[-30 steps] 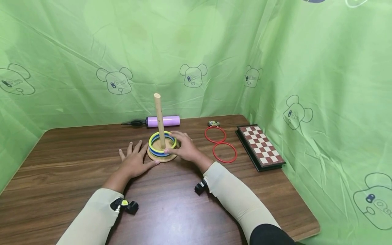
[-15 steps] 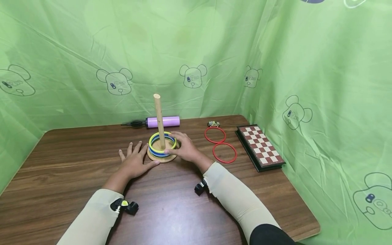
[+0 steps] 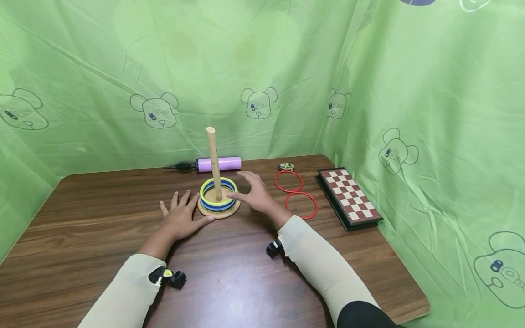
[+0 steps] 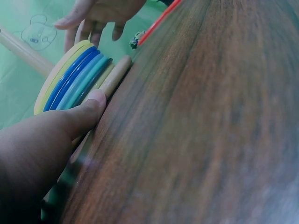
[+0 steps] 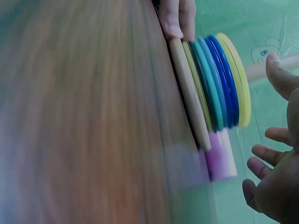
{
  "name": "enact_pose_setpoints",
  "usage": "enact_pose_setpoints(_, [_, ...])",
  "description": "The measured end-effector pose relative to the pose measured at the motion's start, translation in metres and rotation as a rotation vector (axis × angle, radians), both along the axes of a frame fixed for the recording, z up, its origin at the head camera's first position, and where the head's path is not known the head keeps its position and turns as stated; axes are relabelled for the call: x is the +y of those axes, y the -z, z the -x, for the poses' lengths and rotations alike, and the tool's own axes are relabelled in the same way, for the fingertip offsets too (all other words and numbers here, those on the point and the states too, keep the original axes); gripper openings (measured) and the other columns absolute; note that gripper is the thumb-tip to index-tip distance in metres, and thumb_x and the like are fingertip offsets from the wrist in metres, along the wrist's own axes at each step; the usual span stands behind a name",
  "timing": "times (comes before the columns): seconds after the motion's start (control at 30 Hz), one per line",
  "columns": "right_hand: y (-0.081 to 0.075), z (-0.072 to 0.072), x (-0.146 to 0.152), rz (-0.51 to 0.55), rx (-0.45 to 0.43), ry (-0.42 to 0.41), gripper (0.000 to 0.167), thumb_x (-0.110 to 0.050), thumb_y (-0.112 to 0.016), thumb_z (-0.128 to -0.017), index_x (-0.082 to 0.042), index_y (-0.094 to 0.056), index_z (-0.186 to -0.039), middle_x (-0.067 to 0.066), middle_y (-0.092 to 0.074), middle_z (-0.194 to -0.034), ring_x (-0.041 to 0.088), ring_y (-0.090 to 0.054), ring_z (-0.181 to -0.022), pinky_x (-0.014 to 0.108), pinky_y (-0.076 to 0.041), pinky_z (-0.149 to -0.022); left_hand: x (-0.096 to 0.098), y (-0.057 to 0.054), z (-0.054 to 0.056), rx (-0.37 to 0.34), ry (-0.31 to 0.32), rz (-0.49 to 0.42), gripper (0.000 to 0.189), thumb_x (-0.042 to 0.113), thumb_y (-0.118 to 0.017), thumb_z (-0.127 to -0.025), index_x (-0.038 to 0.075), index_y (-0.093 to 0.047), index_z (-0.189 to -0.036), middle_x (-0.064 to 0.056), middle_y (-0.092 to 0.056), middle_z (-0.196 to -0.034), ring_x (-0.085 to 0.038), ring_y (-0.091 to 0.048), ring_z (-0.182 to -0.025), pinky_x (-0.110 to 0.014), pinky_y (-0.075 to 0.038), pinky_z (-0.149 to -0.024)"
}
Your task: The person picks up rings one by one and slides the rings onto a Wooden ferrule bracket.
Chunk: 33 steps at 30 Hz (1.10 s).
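Observation:
A wooden peg (image 3: 213, 159) stands upright on a round wooden base (image 3: 219, 215). Several rings are stacked around it, with a yellow ring (image 5: 236, 79) on top and blue rings (image 5: 218, 79) and a teal ring (image 5: 205, 88) beneath. My left hand (image 3: 179, 219) lies on the table left of the base, fingers spread; its thumb (image 4: 97, 100) touches the base edge. To the right of the stack, my right hand (image 3: 256, 197) hovers with fingers apart and nothing in its hold. The right wrist view shows a gap between those fingers and the rings.
Two red rings (image 3: 301, 192) lie on the wooden table (image 3: 102, 218) to the right, below a toy car (image 3: 286, 167). A chessboard box (image 3: 348, 198) sits at the right edge. Behind the peg lies a purple hand pump (image 3: 227, 164). Green curtain (image 3: 197, 54) encloses the back and sides.
My right hand has let go of the yellow ring and drawn back to the right, its fingers spreading. The left hand and the stack stay in place.

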State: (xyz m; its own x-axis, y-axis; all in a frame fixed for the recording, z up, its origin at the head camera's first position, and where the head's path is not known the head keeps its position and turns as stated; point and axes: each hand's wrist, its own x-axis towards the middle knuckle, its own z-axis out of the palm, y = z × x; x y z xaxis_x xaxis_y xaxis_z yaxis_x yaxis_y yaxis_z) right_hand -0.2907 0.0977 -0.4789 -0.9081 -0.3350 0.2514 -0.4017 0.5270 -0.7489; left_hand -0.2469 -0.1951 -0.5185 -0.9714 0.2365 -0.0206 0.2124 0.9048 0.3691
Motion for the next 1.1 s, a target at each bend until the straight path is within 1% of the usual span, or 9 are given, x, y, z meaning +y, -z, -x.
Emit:
enact_pose_setpoints(0.1, [0.0,0.002,0.011,-0.011,0.002,0.038,0.084,-0.046,-0.089,-0.091,-0.012,-0.055,-0.16,0.011,-0.052,-0.167,0.035,-0.041,-0.158,0.058,-0.035,-0.131,0.0,0.0,0.0,0.0,-0.004,-0.002,0.114,0.087,-0.057,-0.094,0.01,-0.029,-0.174,-0.029,-0.017,-0.18,-0.063,-0.001,-0.165,-0.092,0.011,-0.118])
enact_pose_setpoints(0.23, [0.0,0.003,0.026,-0.016,-0.01,0.096,0.085,-0.048,-0.088,-0.092,-0.012,-0.054,-0.161,0.012,-0.05,-0.168,0.035,-0.039,-0.159,0.064,-0.031,-0.131,0.001,-0.001,0.0,-0.001,-0.008,-0.003,0.114,0.087,-0.057,-0.093,0.011,-0.028,-0.174,-0.029,-0.016,-0.181,-0.063,0.0,-0.165,-0.091,0.011,-0.119])
enact_pose_setpoints(0.4, [0.0,0.004,0.044,-0.016,-0.015,0.183,0.083,-0.049,-0.089,-0.09,-0.013,-0.056,-0.158,0.012,-0.051,-0.167,0.036,-0.039,-0.159,0.072,-0.026,-0.128,0.001,-0.001,0.0,-0.006,-0.007,-0.001,0.114,0.086,-0.058,-0.094,0.011,-0.028,-0.174,-0.029,-0.016,-0.18,-0.063,0.0,-0.165,-0.091,0.012,-0.119])
enact_pose_setpoints(0.57, [0.0,0.005,0.059,-0.017,-0.011,0.25,0.084,-0.05,-0.089,-0.089,-0.013,-0.058,-0.157,0.013,-0.051,-0.166,0.037,-0.039,-0.159,0.075,-0.025,-0.125,0.001,-0.001,0.0,0.0,-0.008,-0.003,0.114,0.086,-0.059,-0.094,0.01,-0.029,-0.174,-0.029,-0.017,-0.18,-0.063,-0.001,-0.165,-0.092,0.011,-0.118])
enact_pose_setpoints(0.83, [0.003,0.008,0.085,-0.031,-0.066,0.292,0.088,-0.055,-0.087,-0.091,-0.016,-0.052,-0.162,0.015,-0.042,-0.173,0.039,-0.027,-0.166,0.076,-0.018,-0.129,0.0,0.002,0.0,-0.011,-0.008,0.001,0.117,0.089,-0.057,-0.092,0.01,-0.029,-0.174,-0.029,-0.016,-0.181,-0.063,0.001,-0.165,-0.091,0.012,-0.118])
enact_pose_setpoints(0.93, [0.005,0.009,0.093,-0.051,-0.079,0.301,0.09,-0.059,-0.086,-0.09,-0.018,-0.051,-0.163,0.014,-0.04,-0.175,0.039,-0.026,-0.166,0.077,-0.017,-0.128,-0.001,0.004,0.001,-0.006,-0.01,0.005,0.117,0.089,-0.056,-0.092,0.01,-0.029,-0.174,-0.028,-0.016,-0.181,-0.063,0.0,-0.165,-0.092,0.011,-0.118])
enact_pose_setpoints(1.1, [0.006,0.01,0.103,-0.051,-0.087,0.327,0.091,-0.059,-0.086,-0.09,-0.019,-0.051,-0.163,0.015,-0.037,-0.176,0.041,-0.025,-0.166,0.085,-0.01,-0.126,-0.001,0.005,0.001,0.001,-0.011,0.007,0.118,0.091,-0.055,-0.091,0.012,-0.029,-0.174,-0.028,-0.017,-0.181,-0.062,0.0,-0.166,-0.092,0.011,-0.119])
